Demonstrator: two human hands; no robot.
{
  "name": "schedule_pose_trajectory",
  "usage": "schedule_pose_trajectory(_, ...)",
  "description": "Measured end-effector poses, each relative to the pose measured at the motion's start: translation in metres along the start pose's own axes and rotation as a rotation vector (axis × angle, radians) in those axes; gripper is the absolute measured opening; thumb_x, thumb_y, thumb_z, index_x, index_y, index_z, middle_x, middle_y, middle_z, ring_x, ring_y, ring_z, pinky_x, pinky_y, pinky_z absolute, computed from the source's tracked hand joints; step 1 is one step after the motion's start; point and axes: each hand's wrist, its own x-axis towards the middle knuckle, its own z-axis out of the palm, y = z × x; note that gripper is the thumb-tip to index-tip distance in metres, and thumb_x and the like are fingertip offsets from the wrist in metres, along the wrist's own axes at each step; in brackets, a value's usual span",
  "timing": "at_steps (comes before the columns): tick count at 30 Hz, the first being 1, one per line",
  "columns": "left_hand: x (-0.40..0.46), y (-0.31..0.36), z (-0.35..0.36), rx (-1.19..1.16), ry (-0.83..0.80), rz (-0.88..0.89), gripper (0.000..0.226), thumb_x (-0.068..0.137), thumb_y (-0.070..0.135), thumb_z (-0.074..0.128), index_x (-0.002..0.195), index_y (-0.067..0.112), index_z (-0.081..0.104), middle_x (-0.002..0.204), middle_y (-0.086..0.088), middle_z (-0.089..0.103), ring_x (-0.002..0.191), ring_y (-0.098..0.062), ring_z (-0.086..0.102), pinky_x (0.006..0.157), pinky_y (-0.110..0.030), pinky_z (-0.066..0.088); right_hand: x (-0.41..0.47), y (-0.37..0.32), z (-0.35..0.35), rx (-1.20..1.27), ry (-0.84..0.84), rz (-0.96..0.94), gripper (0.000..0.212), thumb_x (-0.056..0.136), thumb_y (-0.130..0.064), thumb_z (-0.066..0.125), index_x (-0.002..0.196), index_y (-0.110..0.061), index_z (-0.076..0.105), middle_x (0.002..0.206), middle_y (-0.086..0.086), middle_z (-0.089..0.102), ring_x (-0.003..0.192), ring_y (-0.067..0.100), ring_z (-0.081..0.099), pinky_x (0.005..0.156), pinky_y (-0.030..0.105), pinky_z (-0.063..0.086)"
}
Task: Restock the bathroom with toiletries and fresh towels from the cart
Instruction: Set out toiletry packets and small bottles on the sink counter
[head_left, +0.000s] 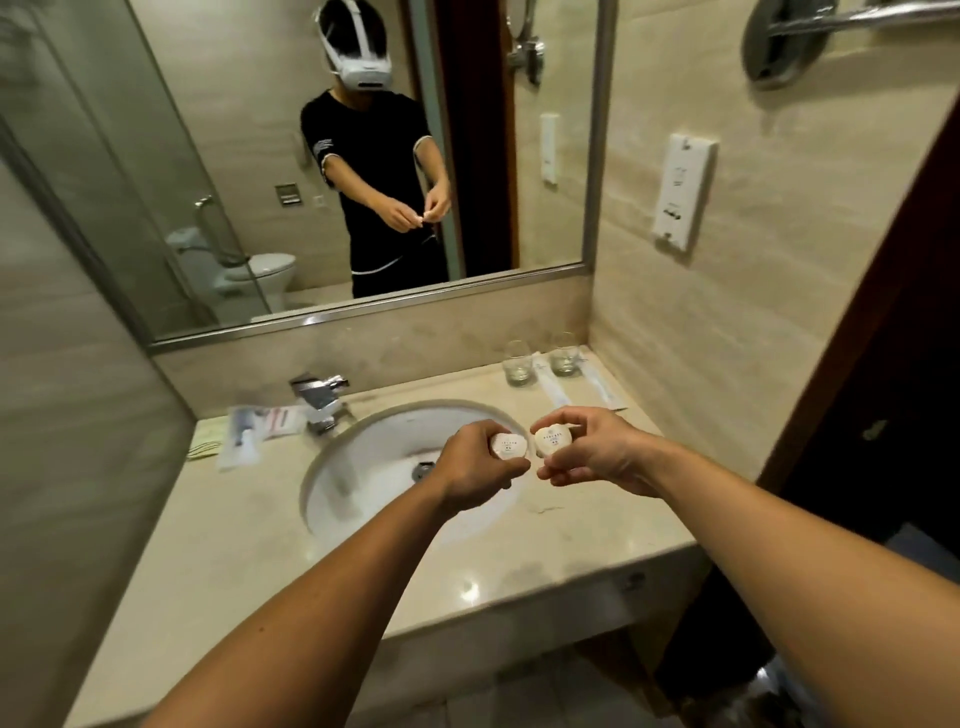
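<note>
Both bare forearms extended forward; left hand (475, 470) and right hand (597, 449) apparently each pinching, fingers curled, nearly touching.

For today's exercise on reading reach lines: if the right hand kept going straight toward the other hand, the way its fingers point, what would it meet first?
Most likely the small white packet gripped by the left hand. The right hand holds its own packet just beside it, a narrow gap between them, though depth is uncertain.

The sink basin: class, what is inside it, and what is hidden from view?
Inside the sink basin only the drain shows. The left hand and forearm cover its right part.
</note>
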Motion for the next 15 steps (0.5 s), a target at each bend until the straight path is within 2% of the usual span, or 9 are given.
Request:
schedule_pose_trajectory(6, -0.017, -0.054, -0.079, 0.017, 0.047, -0.038, 0.026, 0.081, 0.007, 0.076, 0.095, 0.020, 0.058, 0.086, -0.011, 0.069, 0.068, -0.019, 0.066, 0.065, -0.042, 0.058, 0.032, -0.017, 0.091, -0.117, -0.038, -0.005, 0.041, 0.078, 0.015, 0.069, 0.108, -0.013, 0.067, 0.093, 0.010, 0.067, 0.068, 0.012, 0.070, 0.060, 0.024, 0.055)
schedule_pose_trajectory(10, -0.034, -0.087, -0.126, 0.018, 0.099, -0.050, 0.027, 0.077, 0.006, 0.077, 0.093, 0.021, 0.062, 0.083, -0.007, 0.067, 0.070, -0.020, 0.061, 0.056, -0.033, 0.049, 0.052, -0.025, 0.150, -0.152, -0.054, -0.011, 0.044, 0.077, 0.016, 0.068, 0.107, -0.016, 0.068, 0.094, 0.007, 0.065, 0.075, 0.015, 0.065, 0.063, 0.025, 0.054)
schedule_pose_trajectory(15, -0.056, -0.133, -0.181, 0.076, 0.153, -0.111, 0.025, 0.081, 0.017, 0.077, 0.103, 0.018, 0.064, 0.098, -0.005, 0.067, 0.086, -0.023, 0.064, 0.070, -0.034, 0.054, 0.078, -0.024, 0.224, -0.234, -0.079, -0.008, 0.031, 0.087, 0.007, 0.062, 0.102, -0.020, 0.066, 0.096, 0.012, 0.067, 0.070, 0.016, 0.066, 0.059, 0.025, 0.052)
